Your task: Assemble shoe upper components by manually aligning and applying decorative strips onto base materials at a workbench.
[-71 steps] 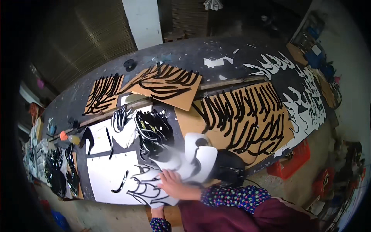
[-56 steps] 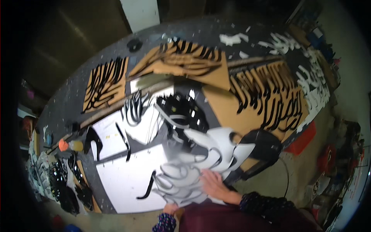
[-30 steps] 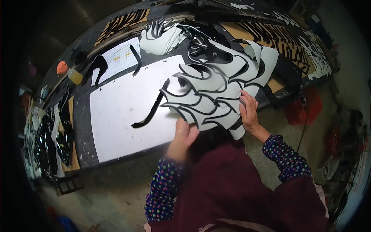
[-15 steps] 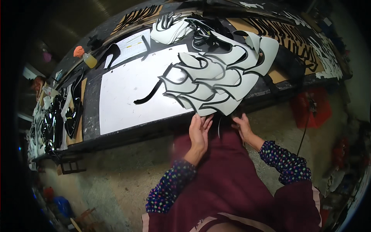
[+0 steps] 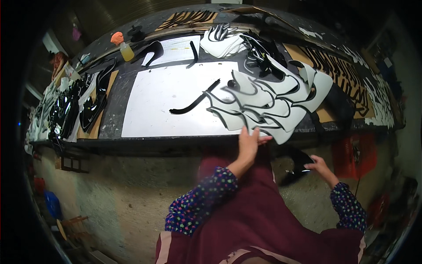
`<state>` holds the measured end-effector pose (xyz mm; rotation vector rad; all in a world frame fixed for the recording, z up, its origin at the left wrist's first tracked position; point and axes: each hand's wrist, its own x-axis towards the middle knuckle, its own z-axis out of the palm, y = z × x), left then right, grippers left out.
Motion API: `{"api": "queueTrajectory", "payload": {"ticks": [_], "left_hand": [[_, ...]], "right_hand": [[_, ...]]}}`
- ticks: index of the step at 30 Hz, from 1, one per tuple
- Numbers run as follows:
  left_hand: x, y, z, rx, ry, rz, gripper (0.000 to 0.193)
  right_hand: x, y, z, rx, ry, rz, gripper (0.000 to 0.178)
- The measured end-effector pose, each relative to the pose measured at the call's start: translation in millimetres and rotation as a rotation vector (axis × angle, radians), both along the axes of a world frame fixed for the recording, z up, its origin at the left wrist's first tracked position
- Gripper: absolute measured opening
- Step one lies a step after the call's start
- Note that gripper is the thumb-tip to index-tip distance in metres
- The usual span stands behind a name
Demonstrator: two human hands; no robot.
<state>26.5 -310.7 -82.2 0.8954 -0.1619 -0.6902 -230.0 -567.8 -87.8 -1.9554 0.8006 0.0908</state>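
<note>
Overlapping white curved pieces with black edging (image 5: 281, 125), resembling cut shoe parts, lie in a spread pile at the table's near edge. My left hand (image 5: 250, 144) is closed on the near edge of this pile, thumb and fingers around a white piece. Out past the table edge, lower right, my right hand (image 5: 320, 166) pinches a glossy black curved piece (image 5: 298, 166), blurred by motion. A black strip (image 5: 193, 105) lies on the white sheet (image 5: 154, 97) left of the pile.
Black glossy pieces (image 5: 90, 105) lie on cardboard at the left. A bottle of yellow liquid (image 5: 126, 53) stands near a paper sheet (image 5: 176, 47). Farther back sits a white stack (image 5: 222, 44). Black strips line cardboard (image 5: 327, 57) at right; a red crate (image 5: 351, 156) stands below.
My right hand has swung right, away from the pile, and now holds a black piece. My left hand has closed on the pile's near edge. The view has shifted.
</note>
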Motion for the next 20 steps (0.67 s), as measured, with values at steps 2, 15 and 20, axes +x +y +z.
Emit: {"api": "queueTrajectory", "payload": {"ticks": [2,15,20], "left_hand": [[-16.6,-11.4,3.1,-0.052,0.05,-0.048,0.019],[57.1,124.4,13.1,0.559,-0.592,-0.098,0.034],[137.0,152.3,7.4,1.214,-1.281,0.547,0.035]], "right_hand": [[-11.4,-7.6,40.3,-0.028,0.091,0.132,0.018],[153.9,119.0,215.7,0.523,-0.737,0.454,0.034],[299.3,165.1,168.5,0.705,-0.748,0.423,0.044]]}}
